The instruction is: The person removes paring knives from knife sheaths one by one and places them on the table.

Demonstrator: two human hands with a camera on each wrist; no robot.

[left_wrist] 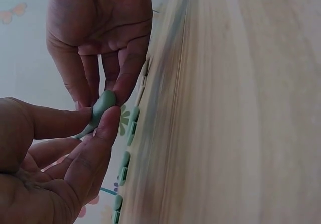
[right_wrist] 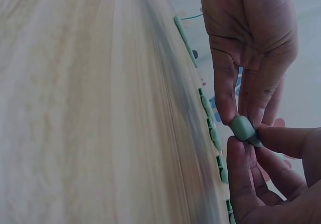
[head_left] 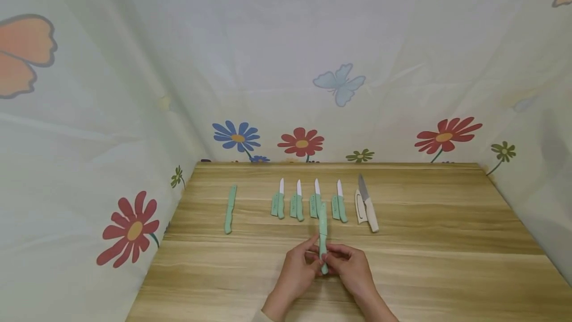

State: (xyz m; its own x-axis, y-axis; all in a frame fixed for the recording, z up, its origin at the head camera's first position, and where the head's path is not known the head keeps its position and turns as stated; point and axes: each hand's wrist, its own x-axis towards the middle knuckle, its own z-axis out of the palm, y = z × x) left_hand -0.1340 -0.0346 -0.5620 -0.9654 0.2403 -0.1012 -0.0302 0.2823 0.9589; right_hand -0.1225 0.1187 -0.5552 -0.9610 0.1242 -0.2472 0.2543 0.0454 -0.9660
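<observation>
Both hands hold one mint-green knife in its sheath (head_left: 322, 235) above the near middle of the wooden table (head_left: 447, 272), tip pointing away. My left hand (head_left: 313, 253) pinches the handle end from the left; my right hand (head_left: 333, 255) pinches it from the right. In the left wrist view the left hand (left_wrist: 100, 122) and the right hand (left_wrist: 114, 86) meet on the rounded handle end (left_wrist: 104, 105). The right wrist view shows the same handle end (right_wrist: 243, 128) between the right hand (right_wrist: 245, 146) and the left hand (right_wrist: 241, 108).
Behind the hands lies a row of green knives (head_left: 298, 201), white blades bare, each beside its green sheath. A sheathed green knife (head_left: 230, 209) lies alone at the left. A white-handled knife (head_left: 369, 204) and its white sheath (head_left: 359, 206) lie at the right. Flowered cloth walls (head_left: 111, 138) enclose the table.
</observation>
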